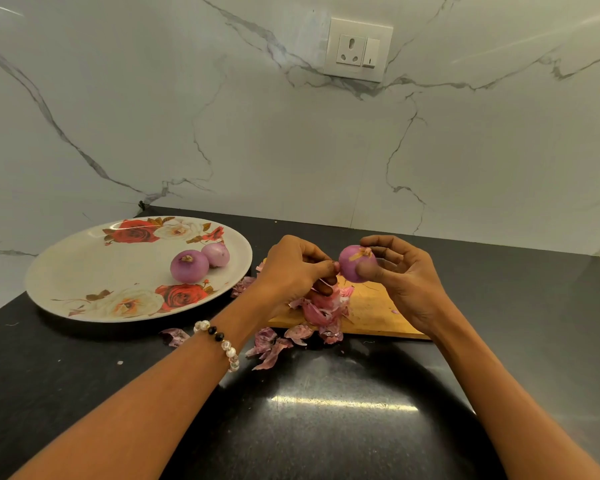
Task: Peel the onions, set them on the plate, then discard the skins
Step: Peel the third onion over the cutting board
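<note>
Hovering between both hands, onion [355,268]: right hand [400,282] gripping, left hand [293,268] seemingly pinching (skin?).

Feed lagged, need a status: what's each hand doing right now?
Left hand: pinching something at the onion's side, likely skin.
Right hand: holding the onion above the cutting board.

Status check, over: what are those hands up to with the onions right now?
Right hand grips third onion above cutting board; left hand pinches at its skin. Two peeled onions on plate. Skins piled on board, some on counter. Nothing blocking.
</note>
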The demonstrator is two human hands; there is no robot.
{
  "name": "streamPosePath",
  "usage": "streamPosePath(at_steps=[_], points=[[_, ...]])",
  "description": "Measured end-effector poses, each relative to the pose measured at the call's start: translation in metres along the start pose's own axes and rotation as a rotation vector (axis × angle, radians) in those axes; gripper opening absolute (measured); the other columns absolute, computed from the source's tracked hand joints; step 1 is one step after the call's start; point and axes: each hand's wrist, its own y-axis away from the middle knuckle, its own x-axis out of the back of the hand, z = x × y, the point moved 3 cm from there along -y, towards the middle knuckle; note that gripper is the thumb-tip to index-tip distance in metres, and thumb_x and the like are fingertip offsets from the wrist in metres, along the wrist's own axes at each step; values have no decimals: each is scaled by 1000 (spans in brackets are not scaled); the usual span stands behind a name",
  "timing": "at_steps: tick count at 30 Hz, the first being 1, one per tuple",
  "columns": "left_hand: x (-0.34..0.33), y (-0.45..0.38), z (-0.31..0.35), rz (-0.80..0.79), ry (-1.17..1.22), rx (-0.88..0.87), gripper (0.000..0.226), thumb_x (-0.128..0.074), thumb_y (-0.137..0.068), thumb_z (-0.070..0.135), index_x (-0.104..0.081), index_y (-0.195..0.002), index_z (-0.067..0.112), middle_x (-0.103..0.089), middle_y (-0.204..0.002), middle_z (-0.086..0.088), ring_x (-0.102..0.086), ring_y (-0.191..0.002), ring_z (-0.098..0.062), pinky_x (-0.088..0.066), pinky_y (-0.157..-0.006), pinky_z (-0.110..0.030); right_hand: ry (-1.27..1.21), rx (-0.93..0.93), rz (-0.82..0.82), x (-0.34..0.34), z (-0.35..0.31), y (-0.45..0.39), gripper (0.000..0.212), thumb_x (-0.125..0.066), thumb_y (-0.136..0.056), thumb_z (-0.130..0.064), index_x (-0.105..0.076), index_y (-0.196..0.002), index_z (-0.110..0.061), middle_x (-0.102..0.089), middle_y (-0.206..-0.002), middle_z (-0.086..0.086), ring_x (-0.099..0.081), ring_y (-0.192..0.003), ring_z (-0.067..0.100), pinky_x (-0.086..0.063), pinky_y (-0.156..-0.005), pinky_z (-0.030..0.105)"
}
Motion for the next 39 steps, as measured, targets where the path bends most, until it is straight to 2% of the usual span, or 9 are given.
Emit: streamPosePath(at_steps=[5, 10, 13, 16, 19, 22, 25, 31, 39], points=[[2, -1, -2, 26, 19, 27, 11, -69, -86, 12, -70, -90, 2, -72, -77, -11, -71, -64, -22, -59, -58, -32, -148, -33, -11, 2, 2, -2, 65, -96, -47, -35, -73, -105, -14, -72, -102, 10, -69, -97, 24, -57, -78, 29], [6, -5, -7, 99, -57, 45, 10, -71, -85, 13, -71, -88, 4, -72, -76, -9, -71, -63, -20, -60, -62, -33, -229, -67, 12, 0, 0, -1, 38, -71, -71, -5, -68, -108, -6, -73, -95, 5, -67, -94, 22, -58, -78, 33], [10, -7, -9, 179, -235, -14, 3, -72, -83, 14, -72, -85, 12, -72, -79, -4, -71, -64, -14, -60, -70, -35, -262, -91, 19, 0, 1, -2, 33, -65, -73, -4, -68, -105, -6, -71, -102, 6, -66, -97, 22, -58, -80, 36], [9, -7, -6, 166, -296, -64, 18, -71, -82, 8, -73, -97, 17, -72, -93, -1, -66, -79, -8, -56, -76, -26, -246, -102, 35, 0, 3, -2, 32, -64, -72, -6, -69, -104, -6, -68, -108, 9, -65, -99, 22, -58, -81, 37], [6, -3, 3, 112, -240, -129, 18, -70, -86, 17, -73, -104, 17, -72, -96, 2, -63, -83, -3, -51, -74, -17, -217, -96, 18, -1, 3, -1, 34, -64, -72, -6, -68, -106, -4, -72, -100, 7, -66, -97, 21, -57, -84, 39], [-1, 0, 6, 25, -106, -112, 30, -70, -84, 29, -71, -110, 13, -73, -94, -1, -69, -79, -10, -58, -69, -23, -183, -96, 1, -4, 3, 0, 34, -63, -75, -3, -67, -109, -3, -72, -100, 10, -67, -96, 24, -56, -87, 41], [-1, 0, 3, 20, -97, -77, 29, -73, -83, 25, -71, -108, 10, -73, -89, -3, -71, -72, -14, -58, -62, -24, -114, -87, -19, -6, 3, 1, 28, -61, -84, 5, -68, -109, -6, -70, -104, 14, -68, -97, 26, -58, -84, 37], [2, -2, -2, 54, -112, -58, 17, -73, -81, 10, -74, -99, 10, -74, -84, -4, -71, -68, -12, -59, -67, -25, -69, -87, -48, -11, 5, 3, 29, -64, -83, 6, -69, -108, -8, -71, -107, 15, -68, -102, 30, -57, -87, 38], [2, -4, -3, 51, -13, -30, 13, -68, -84, 6, -75, -96, 4, -73, -81, -10, -72, -68, -18, -61, -68, -31, -93, -92, -39, -13, 1, 4, 34, -70, -72, -8, -70, -107, -10, -73, -100, 8, -68, -98, 26, -57, -85, 38]])
